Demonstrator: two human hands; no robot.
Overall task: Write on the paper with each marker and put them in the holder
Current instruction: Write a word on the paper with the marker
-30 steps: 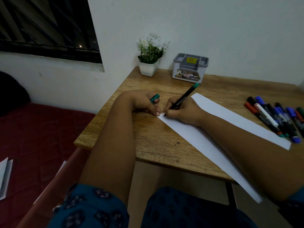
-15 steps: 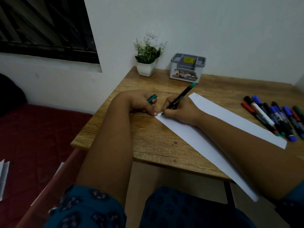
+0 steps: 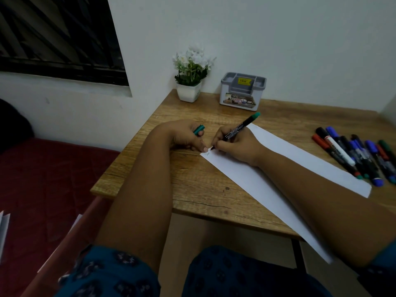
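Your way along the worktop (image 3: 192,185) to the holder (image 3: 243,91) at its far edge lay bare over the wood. The flower pot (image 3: 189,92) stood just left of it at the far left corner, and loose markers (image 3: 353,155) crowded the right edge.

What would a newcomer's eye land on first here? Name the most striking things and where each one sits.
First, the right hand writing with a green-ended marker at the near-left corner of the white paper, where a few letters show. Beside it, the left hand pins that corner and holds a green cap. Then the row of markers at the table's right, and the grey holder by the wall next to a white flower pot.
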